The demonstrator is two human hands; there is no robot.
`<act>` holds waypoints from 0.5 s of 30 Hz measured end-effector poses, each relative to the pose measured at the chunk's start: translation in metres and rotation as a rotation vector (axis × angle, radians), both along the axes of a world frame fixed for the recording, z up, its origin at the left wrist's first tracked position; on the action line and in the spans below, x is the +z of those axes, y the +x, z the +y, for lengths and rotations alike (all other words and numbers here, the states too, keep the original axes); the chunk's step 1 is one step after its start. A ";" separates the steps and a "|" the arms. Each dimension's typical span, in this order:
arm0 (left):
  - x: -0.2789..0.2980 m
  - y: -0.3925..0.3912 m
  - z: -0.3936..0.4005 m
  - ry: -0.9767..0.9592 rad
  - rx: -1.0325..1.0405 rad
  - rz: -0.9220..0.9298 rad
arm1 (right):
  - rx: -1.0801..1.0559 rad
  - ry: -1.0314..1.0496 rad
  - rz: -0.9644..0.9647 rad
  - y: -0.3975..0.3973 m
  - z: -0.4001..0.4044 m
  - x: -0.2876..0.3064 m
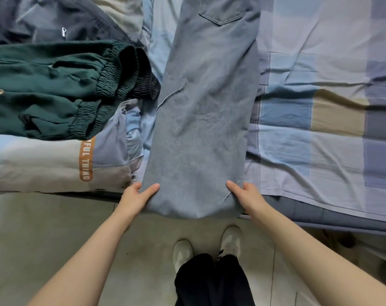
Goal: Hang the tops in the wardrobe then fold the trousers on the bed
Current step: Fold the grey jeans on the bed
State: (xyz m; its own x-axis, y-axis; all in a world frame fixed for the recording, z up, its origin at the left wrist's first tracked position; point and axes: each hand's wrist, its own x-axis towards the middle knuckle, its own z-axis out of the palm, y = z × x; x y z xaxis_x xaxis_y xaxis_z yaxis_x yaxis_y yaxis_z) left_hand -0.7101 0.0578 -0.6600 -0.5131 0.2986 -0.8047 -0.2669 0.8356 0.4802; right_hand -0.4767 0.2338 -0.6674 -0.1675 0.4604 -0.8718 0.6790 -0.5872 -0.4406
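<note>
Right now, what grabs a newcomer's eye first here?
The long, faded blue denim jeans run down the middle of the checked blue bedsheet. The left hand and right hand grip the near end at the bed's edge. To their left lies a dark green garment with elastic cuffs.

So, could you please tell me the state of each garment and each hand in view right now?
Jeans: laid lengthwise on the bed, legs together, back pocket up, near end over the bed's edge.
Left hand: grips the jeans' near left edge, thumb on top.
Right hand: grips the near right edge, thumb on top.
Green trousers: lying in a loose pile to the left, not neatly folded.
Dark garment: crumpled at far left.
</note>
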 end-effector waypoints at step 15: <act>-0.030 0.080 -0.007 0.020 -0.245 -0.153 | 0.041 0.042 -0.110 0.115 -0.011 -0.009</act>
State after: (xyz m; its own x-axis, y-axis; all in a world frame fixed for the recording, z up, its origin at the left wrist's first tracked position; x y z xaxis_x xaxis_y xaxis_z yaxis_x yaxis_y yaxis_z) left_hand -0.6298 0.0504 -0.6902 -0.2967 0.4152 -0.8600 -0.1291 0.8748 0.4669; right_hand -0.3616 0.2232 -0.6764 -0.0911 0.4919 -0.8659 0.7479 -0.5403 -0.3857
